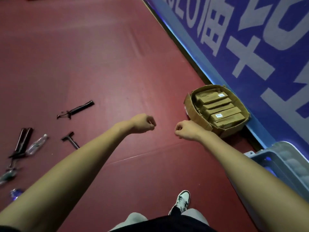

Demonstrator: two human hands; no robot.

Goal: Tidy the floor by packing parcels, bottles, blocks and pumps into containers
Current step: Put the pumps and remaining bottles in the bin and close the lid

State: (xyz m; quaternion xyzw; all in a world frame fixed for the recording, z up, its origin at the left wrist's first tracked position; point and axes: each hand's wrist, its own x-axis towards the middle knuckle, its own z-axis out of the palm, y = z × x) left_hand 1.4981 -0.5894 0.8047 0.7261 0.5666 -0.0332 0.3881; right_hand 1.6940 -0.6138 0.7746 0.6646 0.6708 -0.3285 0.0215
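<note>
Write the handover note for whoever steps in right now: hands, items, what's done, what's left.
Hands: left hand and right hand are both curled and hold nothing, out over the red floor.
Done: brown parcels are packed in the cardboard box against the blue wall.
Left: black pumps, a clear bottle and a second bottle lie loose on the floor to the left.
Grey crate stands at the right; its contents are unclear.

floor [103, 52]: dark red mat, creased | wall banner [234, 39]: blue w/ white chars (glowing lower edge) | light: dim
</note>
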